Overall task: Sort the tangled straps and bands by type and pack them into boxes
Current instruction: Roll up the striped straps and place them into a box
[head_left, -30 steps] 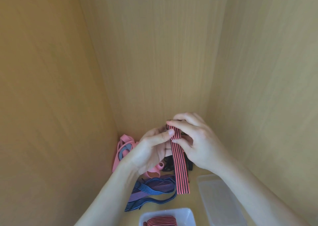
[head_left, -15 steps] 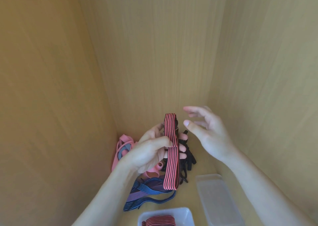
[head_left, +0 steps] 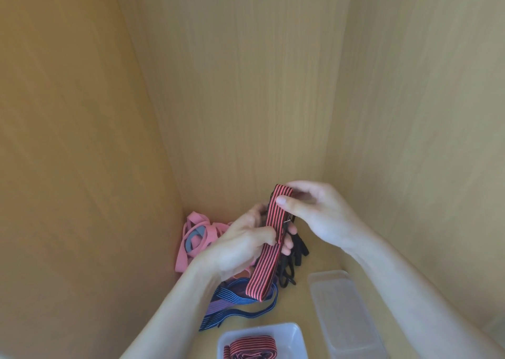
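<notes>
**Hand status: left hand (head_left: 246, 246) and right hand (head_left: 319, 214)**

Head view.

1. The left hand is curled round the middle of a red-and-black striped elastic band (head_left: 262, 274). The thumb lies across the band's front face and the fingers wrap behind it.
2. The right hand pinches the upper folded end of the same band, with the thumb on the front and the fingers curled behind.
3. The band is held clear of the light wooden tabletop (head_left: 296, 311) and tilted, with its upper end toward the right hand. Its lower looped end hangs in front of a pile of blue-and-purple striped elastic bands (head_left: 232, 301) that lies on the tabletop.
4. A heap of flat pink rubber bands (head_left: 181, 257), with a grey band (head_left: 200, 232) among them, sits in the far left corner against the left wooden panel (head_left: 82, 140).
5. A tangle of narrow black straps (head_left: 300, 249) lies just behind the held band, below the right hand.
6. A clear rectangular plastic box (head_left: 296, 331) stands at the near edge. A rolled band (head_left: 252, 345) of the same red-and-black stripe lies inside it.
7. A second clear plastic piece (head_left: 341, 309) lies to the right of the box. Whether it is a box or a lid cannot be told.
</notes>
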Motion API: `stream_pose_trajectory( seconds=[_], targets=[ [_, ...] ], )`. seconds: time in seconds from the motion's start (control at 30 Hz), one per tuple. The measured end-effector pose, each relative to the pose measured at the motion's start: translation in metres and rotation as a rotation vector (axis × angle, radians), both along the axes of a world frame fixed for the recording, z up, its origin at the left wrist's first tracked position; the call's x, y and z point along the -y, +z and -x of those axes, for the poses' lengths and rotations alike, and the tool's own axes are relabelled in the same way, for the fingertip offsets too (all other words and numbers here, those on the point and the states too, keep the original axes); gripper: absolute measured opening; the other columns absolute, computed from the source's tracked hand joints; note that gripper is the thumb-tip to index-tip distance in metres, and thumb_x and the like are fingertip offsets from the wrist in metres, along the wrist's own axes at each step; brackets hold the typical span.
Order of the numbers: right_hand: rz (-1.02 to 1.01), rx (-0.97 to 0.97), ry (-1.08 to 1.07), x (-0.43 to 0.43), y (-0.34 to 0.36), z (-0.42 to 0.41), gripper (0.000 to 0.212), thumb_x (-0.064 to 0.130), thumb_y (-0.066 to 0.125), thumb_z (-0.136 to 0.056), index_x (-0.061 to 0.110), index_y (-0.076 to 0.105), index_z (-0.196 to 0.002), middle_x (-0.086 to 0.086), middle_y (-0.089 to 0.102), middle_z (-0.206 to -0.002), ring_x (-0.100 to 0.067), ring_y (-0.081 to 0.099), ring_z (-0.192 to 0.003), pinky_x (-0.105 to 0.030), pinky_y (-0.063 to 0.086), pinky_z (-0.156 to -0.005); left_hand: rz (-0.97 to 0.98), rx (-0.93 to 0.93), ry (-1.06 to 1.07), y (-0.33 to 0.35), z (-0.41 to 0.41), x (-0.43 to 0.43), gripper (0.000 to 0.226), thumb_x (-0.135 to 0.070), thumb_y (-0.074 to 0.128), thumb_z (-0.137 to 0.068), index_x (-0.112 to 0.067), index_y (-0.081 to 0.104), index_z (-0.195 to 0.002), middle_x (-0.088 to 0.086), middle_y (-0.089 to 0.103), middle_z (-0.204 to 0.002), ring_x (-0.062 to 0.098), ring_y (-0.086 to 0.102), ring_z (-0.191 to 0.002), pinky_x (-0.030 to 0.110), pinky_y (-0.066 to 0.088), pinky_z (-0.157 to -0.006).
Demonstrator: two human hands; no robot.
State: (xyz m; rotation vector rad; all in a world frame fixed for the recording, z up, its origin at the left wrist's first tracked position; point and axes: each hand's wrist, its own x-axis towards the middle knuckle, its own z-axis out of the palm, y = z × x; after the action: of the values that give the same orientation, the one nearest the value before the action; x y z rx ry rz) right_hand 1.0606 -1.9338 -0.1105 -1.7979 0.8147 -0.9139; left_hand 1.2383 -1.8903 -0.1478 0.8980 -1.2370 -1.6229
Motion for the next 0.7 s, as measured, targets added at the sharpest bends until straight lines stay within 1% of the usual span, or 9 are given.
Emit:
stream_pose_trajectory(
  seconds=[0.03, 0.1, 0.13, 0.23, 0.3, 0.37, 0.47, 0.57, 0.7],
  targets=[
    [-0.005, 0.022, 0.000, 0.000, 0.002, 0.002, 0.010, 0.022, 0.068, -0.095, 0.016, 0.072, -0.103, -0.009, 0.075, -0.088, -0.025, 0.067, -0.071, -0.041, 0.057, -0.077, 0.000, -0.003, 0.000, 0.000, 0.000, -0.002, 0.061, 0.011, 0.047, -0.079, -0.004, 0.041, -0.138, 0.023, 0.066, -0.108, 0.030, 0.066, -0.092, 0.037, 0.056, -0.087],
    [-0.001, 0.037, -0.039, 0.001, 0.005, 0.005, 0.020, 0.015, 0.071, -0.092, 0.018, 0.072, -0.112, 0.000, 0.077, -0.097, -0.019, 0.072, -0.088, -0.030, 0.057, -0.083, -0.005, -0.003, -0.012, -0.001, -0.001, -0.006, 0.045, 0.008, 0.049, -0.088, 0.004, 0.047, -0.132, 0.027, 0.067, -0.114, 0.032, 0.069, -0.098, 0.038, 0.057, -0.091],
    [0.015, 0.027, -0.062, 0.001, 0.006, 0.006, 0.024, 0.014, 0.073, -0.091, 0.019, 0.071, -0.114, 0.003, 0.077, -0.099, -0.018, 0.071, -0.092, -0.029, 0.057, -0.086, -0.005, 0.003, -0.019, -0.001, -0.001, -0.007, 0.039, 0.006, 0.051, -0.091, 0.005, 0.048, -0.129, 0.027, 0.067, -0.115, 0.032, 0.070, -0.098, 0.039, 0.058, -0.091],
    [0.083, -0.015, -0.114, -0.002, 0.007, 0.003, 0.026, 0.013, 0.074, -0.089, 0.029, 0.071, -0.110, 0.006, 0.076, -0.097, -0.013, 0.071, -0.090, -0.032, 0.057, -0.088, 0.003, 0.042, -0.023, 0.002, 0.000, -0.011, 0.029, 0.002, 0.052, -0.097, 0.004, 0.049, -0.126, 0.025, 0.068, -0.111, 0.033, 0.070, -0.093, 0.042, 0.059, -0.089],
    [0.150, -0.014, -0.127, -0.007, 0.005, -0.001, 0.028, 0.013, 0.075, -0.088, 0.034, 0.070, -0.107, 0.007, 0.075, -0.094, -0.007, 0.069, -0.084, -0.026, 0.056, -0.083, 0.007, 0.059, -0.010, 0.004, 0.001, -0.011, 0.027, 0.005, 0.048, -0.100, 0.004, 0.047, -0.127, 0.024, 0.068, -0.109, 0.034, 0.071, -0.088, 0.045, 0.060, -0.086],
    [0.255, -0.021, -0.137, -0.012, 0.003, -0.004, 0.028, 0.017, 0.074, -0.087, 0.035, 0.070, -0.108, 0.010, 0.072, -0.097, -0.005, 0.067, -0.088, -0.017, 0.052, -0.079, 0.006, 0.061, 0.008, 0.005, 0.001, -0.012, 0.028, 0.008, 0.045, -0.101, 0.005, 0.045, -0.129, 0.025, 0.067, -0.105, 0.037, 0.070, -0.084, 0.047, 0.062, -0.082],
    [0.409, -0.056, -0.154, -0.016, -0.001, -0.008, 0.031, 0.021, 0.071, -0.083, 0.032, 0.069, -0.112, 0.016, 0.066, -0.101, -0.006, 0.064, -0.097, -0.009, 0.044, -0.084, 0.003, 0.060, 0.038, 0.003, 0.000, -0.012, 0.026, 0.008, 0.044, -0.102, 0.002, 0.045, -0.127, 0.024, 0.068, -0.096, 0.038, 0.070, -0.076, 0.046, 0.063, -0.072],
    [0.507, -0.057, -0.156, -0.019, -0.005, -0.011, 0.034, 0.014, 0.071, -0.083, 0.025, 0.068, -0.115, 0.017, 0.062, -0.099, -0.006, 0.061, -0.097, -0.009, 0.041, -0.085, -0.020, 0.030, 0.066, 0.000, 0.000, -0.012, 0.025, 0.004, 0.045, -0.103, 0.001, 0.044, -0.127, 0.023, 0.070, -0.088, 0.037, 0.072, -0.073, 0.041, 0.063, -0.066],
    [0.592, -0.092, -0.151, -0.024, -0.009, -0.013, 0.037, 0.007, 0.071, -0.084, 0.024, 0.067, -0.117, 0.018, 0.060, -0.108, -0.009, 0.060, -0.103, -0.021, 0.046, -0.090, -0.071, -0.076, 0.050, -0.002, -0.003, -0.013, 0.031, 0.008, 0.049, -0.099, 0.000, 0.045, -0.128, 0.024, 0.069, -0.097, 0.039, 0.072, -0.086, 0.046, 0.063, -0.074]
  ],
)
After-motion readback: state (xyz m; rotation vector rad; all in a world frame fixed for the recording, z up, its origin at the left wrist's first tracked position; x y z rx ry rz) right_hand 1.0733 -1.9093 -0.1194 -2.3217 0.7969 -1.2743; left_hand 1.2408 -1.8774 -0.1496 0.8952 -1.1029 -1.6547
